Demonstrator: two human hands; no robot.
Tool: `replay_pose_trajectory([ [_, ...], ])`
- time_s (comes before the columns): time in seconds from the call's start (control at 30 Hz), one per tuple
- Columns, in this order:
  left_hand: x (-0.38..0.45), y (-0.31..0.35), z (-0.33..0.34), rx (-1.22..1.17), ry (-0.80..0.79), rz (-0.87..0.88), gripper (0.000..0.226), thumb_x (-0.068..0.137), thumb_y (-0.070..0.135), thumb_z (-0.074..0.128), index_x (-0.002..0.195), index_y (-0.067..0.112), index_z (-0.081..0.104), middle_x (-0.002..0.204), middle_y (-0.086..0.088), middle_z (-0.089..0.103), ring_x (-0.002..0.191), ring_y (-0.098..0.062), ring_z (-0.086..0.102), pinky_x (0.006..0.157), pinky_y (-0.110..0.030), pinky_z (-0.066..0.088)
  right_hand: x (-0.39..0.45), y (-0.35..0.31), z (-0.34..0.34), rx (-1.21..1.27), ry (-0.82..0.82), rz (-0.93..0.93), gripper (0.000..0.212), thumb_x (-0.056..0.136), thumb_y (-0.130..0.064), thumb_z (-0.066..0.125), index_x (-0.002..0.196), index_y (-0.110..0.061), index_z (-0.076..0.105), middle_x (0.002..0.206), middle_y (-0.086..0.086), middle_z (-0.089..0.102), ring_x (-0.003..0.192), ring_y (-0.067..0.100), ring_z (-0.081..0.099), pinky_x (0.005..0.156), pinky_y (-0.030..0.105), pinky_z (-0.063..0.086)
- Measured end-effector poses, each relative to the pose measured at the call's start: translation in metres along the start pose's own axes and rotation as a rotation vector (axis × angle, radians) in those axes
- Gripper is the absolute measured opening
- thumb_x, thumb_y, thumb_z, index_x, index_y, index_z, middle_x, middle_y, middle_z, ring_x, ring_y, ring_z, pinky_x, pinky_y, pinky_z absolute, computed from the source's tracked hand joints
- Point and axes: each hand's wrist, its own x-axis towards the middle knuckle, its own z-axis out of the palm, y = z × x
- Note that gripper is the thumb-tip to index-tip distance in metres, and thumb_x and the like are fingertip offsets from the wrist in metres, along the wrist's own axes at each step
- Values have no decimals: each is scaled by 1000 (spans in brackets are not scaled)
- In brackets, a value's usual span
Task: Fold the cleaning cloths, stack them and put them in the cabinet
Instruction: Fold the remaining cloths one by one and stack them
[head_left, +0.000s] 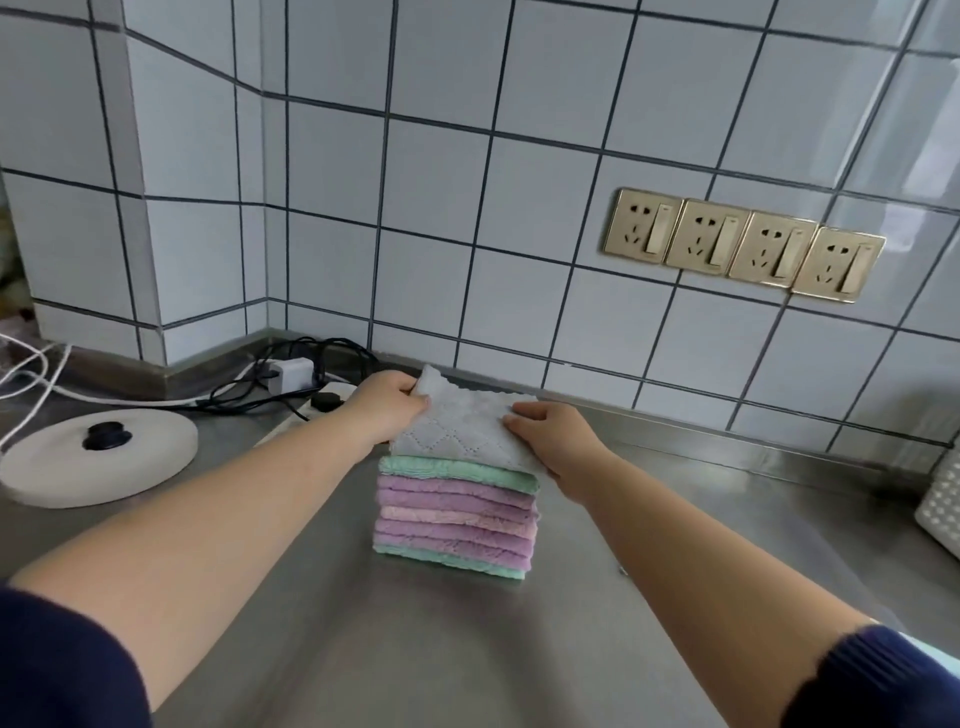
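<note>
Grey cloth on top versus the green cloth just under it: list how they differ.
The grey cloth shows its broad top face with a stitched diamond pattern; the green cloth shows only its folded edge. The grey cloth is held by both hands, left hand gripping its far corner and right hand on its right edge; the green cloth is untouched. Both lie in one stack.

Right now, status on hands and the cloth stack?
Left hand pinches grey cloth corner; right hand rests on its edge. Cloth atop folded stack, on counter. Nothing blocking.
</note>
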Motion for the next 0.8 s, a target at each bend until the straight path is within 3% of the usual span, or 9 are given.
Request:
replay_pose_trajectory([
  [0.1,-3,1,3,113,18,47,24,90,23,56,109,10,60,107,-11,62,102,-29,60,85,-34,45,-6,-1,-5,-172,-30,-17,41,90,-31,61,128,-16,58,121,3,62,89,13,57,74,20,44],
  [0.17,-5,7,-1,244,92,116,40,90,28,56,125,10,51,116,-7,55,108,-28,56,92,-37,47,-6,-8,-14,-356,38,-75,43,91,-36,58,131,-19,56,130,3,57,109,19,57,89,24,42],
  [0.23,-5,21,-3,390,143,256,34,94,27,50,122,10,54,115,-9,56,100,-27,57,85,-36,48,-2,-19,-18,-430,121,-140,41,93,-35,53,131,-19,55,134,5,54,114,23,56,93,25,41],
  [0.3,-6,36,4,469,87,363,27,96,21,41,113,11,59,105,-9,59,84,-22,57,70,-33,46,7,-28,-9,-526,126,-200,38,95,-31,45,130,-20,56,130,6,55,106,24,58,90,28,44],
  [0.37,-8,45,18,574,-37,377,26,95,15,36,106,13,60,100,-9,63,75,-19,58,61,-31,45,20,-28,10,-700,36,-236,39,94,-27,37,129,-23,55,129,8,53,112,30,54,98,44,44],
  [0.47,-9,34,37,753,-215,301,32,94,13,32,116,13,55,117,-10,62,97,-23,59,83,-37,49,28,-4,34,-912,-154,-138,47,94,-31,27,137,-22,43,142,10,42,131,32,39,107,57,31],
  [0.57,-15,13,40,783,-245,298,43,99,24,23,137,18,42,151,-8,33,139,-21,29,113,-41,26,18,17,34,-889,-173,-113,62,86,-44,13,145,-29,26,152,8,25,142,30,21,111,60,19],
  [0.67,-16,7,40,781,-223,274,48,99,27,23,146,17,27,158,-5,12,146,-18,10,117,-43,17,12,17,31,-869,-161,-28,57,93,-43,16,149,-32,15,160,1,3,146,27,6,114,61,7],
  [0.8,-24,6,42,713,-135,243,50,98,32,25,147,18,27,158,-1,13,146,-14,10,117,-40,19,-5,13,27,-800,-121,22,54,96,-41,18,149,-31,14,160,-7,0,145,29,11,112,63,5],
])
